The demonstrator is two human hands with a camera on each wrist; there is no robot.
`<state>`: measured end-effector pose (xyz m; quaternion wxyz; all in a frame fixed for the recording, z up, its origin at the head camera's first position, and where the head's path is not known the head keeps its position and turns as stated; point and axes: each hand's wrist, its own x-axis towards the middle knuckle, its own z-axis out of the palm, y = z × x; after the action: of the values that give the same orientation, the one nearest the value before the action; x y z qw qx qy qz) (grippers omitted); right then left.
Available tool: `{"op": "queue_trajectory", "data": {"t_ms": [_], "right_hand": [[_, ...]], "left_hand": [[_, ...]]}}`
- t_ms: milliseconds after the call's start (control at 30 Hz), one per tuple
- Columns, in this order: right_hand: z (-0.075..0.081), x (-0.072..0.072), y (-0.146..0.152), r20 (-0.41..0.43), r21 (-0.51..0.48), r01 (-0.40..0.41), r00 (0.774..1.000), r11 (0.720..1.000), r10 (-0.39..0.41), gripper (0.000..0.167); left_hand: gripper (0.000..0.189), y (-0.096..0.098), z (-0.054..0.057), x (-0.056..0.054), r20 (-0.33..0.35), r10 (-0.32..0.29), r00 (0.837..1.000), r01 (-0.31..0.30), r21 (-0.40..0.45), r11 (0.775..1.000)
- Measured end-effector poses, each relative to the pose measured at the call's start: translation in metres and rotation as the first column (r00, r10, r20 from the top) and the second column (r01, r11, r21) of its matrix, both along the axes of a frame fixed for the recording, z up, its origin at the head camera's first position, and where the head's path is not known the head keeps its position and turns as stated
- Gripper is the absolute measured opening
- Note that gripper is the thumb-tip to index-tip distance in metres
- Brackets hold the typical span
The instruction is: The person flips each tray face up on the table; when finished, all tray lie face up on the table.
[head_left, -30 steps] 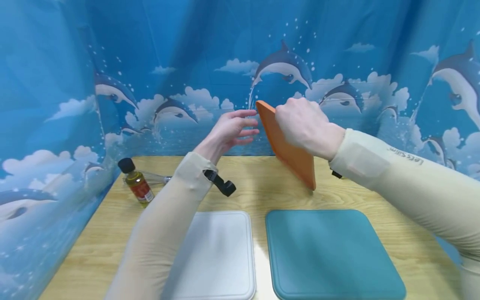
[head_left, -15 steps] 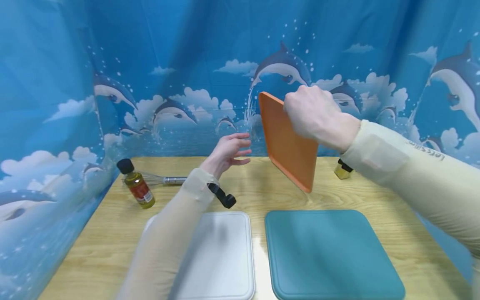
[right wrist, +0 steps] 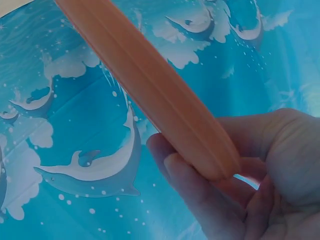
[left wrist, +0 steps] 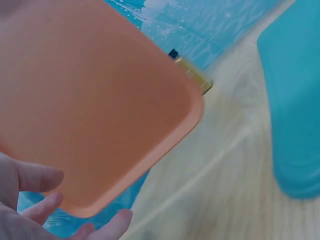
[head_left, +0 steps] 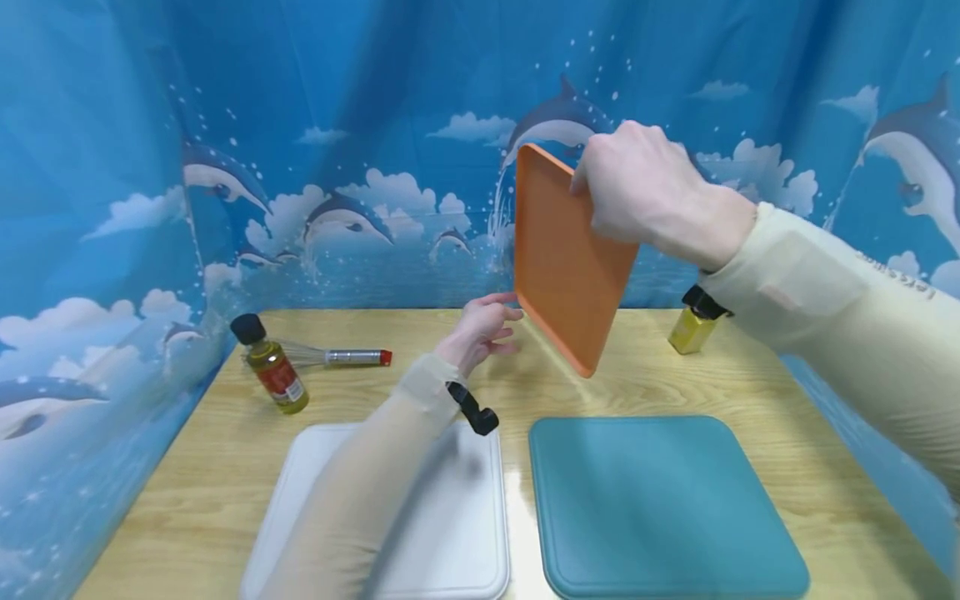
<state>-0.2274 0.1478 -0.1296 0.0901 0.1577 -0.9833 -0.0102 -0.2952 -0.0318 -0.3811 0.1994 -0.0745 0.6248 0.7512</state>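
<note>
An orange rectangular tray [head_left: 566, 267] hangs nearly upright above the back of the table. My right hand [head_left: 660, 192] grips its upper edge. From the right wrist view, thumb and fingers pinch the rim of the tray [right wrist: 155, 85] from both sides. Close to the tray's lower left corner is my left hand [head_left: 483, 333], fingers spread and loosely bent, holding nothing. In the left wrist view its fingers [left wrist: 42, 177] overlap the edge of the tray [left wrist: 110, 105]; whether they touch it I cannot tell.
In front lie a white tray [head_left: 472, 533] and a teal tray [head_left: 660, 500], side by side on the wooden table [head_left: 180, 500]. A bottle of yellow liquid [head_left: 277, 371] and a whisk [head_left: 352, 357] are at left. A small golden bottle [head_left: 692, 331] stands back right.
My right hand has raised the orange tray and turned its face more toward the camera. My left hand has come down and to the right, near the tray's lower corner.
</note>
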Motion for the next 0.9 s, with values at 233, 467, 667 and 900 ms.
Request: {"op": "queue_trajectory", "data": {"t_ms": [233, 467, 667, 900], "right_hand": [[0.008, 0.003, 0.004, 0.032, -0.073, 0.046, 0.999, 0.996, -0.044, 0.056], [0.012, 0.004, 0.019, 0.058, -0.135, 0.082, 0.996, 0.987, -0.075, 0.055], [0.011, 0.002, 0.039, 0.074, -0.181, 0.103, 0.993, 0.978, -0.091, 0.052], [0.004, 0.0, 0.054, 0.106, -0.261, 0.126, 0.989, 0.957, -0.101, 0.048]], "left_hand": [[0.058, 0.014, -0.012, 0.001, 0.063, 0.069, 0.996, -0.077, 0.127, 0.989], [0.058, 0.015, -0.012, 0.001, 0.069, 0.094, 0.993, -0.103, 0.128, 0.986], [0.062, 0.006, -0.006, 0.001, 0.073, 0.113, 0.991, -0.119, 0.097, 0.988], [0.059, -0.015, 0.001, 0.002, 0.057, 0.125, 0.99, -0.128, 0.046, 0.991]]}}
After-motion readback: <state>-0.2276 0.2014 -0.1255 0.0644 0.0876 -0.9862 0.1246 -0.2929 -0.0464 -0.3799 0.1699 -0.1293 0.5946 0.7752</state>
